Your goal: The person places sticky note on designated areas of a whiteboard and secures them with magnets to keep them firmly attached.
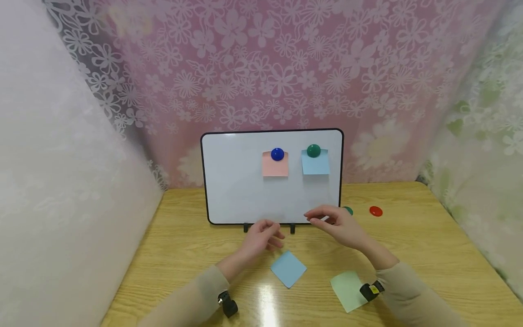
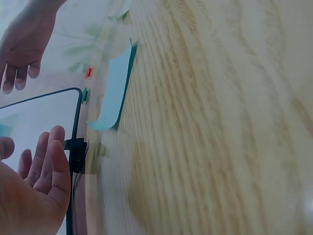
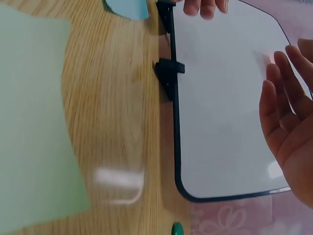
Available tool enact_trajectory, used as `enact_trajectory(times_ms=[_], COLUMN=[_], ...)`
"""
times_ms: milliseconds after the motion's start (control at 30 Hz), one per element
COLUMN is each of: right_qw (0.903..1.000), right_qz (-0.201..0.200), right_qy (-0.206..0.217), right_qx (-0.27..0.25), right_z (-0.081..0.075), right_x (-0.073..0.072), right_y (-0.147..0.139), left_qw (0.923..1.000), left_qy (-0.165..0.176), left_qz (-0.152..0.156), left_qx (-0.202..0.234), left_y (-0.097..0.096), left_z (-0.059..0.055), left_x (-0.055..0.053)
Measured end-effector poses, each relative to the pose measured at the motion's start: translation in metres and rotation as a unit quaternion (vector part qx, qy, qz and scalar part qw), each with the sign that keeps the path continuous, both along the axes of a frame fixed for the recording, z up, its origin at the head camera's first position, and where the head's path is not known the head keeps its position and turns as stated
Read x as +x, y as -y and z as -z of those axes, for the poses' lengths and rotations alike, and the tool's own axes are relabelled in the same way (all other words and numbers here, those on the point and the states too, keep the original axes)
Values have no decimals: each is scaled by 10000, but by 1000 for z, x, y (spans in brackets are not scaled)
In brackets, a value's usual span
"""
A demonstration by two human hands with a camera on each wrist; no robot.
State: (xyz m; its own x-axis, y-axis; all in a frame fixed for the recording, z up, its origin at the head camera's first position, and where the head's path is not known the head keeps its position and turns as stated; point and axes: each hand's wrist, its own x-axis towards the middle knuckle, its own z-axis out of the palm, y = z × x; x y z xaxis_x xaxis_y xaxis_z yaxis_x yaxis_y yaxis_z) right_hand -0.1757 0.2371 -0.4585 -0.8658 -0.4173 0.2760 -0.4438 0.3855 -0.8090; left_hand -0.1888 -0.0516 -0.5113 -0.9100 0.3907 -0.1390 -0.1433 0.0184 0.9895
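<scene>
My left hand point(image 1: 263, 238) hovers near the bottom edge of the whiteboard point(image 1: 241, 181), fingers loosely bent around nothing. The right hand point(image 1: 337, 222) is raised before the board's lower right corner, also holding nothing; its relaxed fingers show in the right wrist view. On the board, a blue magnet point(image 1: 277, 154) pins a pink sticky note point(image 1: 275, 168), and a green magnet point(image 1: 313, 151) pins a blue sticky note point(image 1: 315, 166) to its right. A second blue sticky note point(image 1: 288, 269) lies on the table between my forearms. Under my right wrist lies a pale green sticky note point(image 1: 347, 290), partly covered by a wrist camera.
Black stand feet point(image 1: 292, 228) hold the board upright on the wooden table point(image 1: 184, 254). Right of the board lie a red magnet point(image 1: 376, 211) and another green magnet point(image 1: 348, 210), partly hidden by my right hand. A flowered pink curtain point(image 1: 253, 68) hangs behind.
</scene>
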Motion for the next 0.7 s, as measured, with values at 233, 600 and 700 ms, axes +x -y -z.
enact_trajectory(times_ms=[233,600,700], right_qw=[9985,9891,9835], right_qz=[-85,450,699], right_qy=[51,248,130], right_qx=[538,1381,1666], right_z=[4,8,12], right_x=[-1,0,-1], right_y=[-22,-76,-93], left_qw=[9972,9828,9773], left_qy=[-199,-627,-807], left_qz=[414,833,969], left_qx=[-590,-1524,-1700], left_y=[13,29,33], left_z=[-7,-15,-15], left_x=[4,12,14])
